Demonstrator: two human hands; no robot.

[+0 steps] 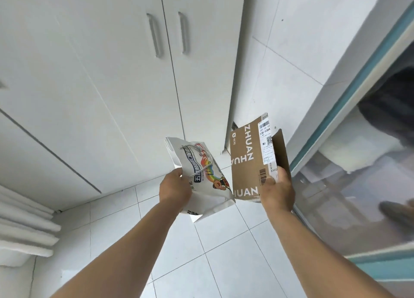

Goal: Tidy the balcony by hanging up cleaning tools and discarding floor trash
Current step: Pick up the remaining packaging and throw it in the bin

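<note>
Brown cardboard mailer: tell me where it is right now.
In the head view, right of centre, the brown cardboard mailer is held up by the right hand, beside the white paper bag and near the glass door frame.

surface: floor (226,259), pale square tiles with thin grey grout lines | on it, back: white cabinet (94,91) standing along the far edge | on it, right: frame of a teal-edged sliding glass door (349,100) running along that side | lower left edge: white ridged object (26,226), identity unclear
</note>
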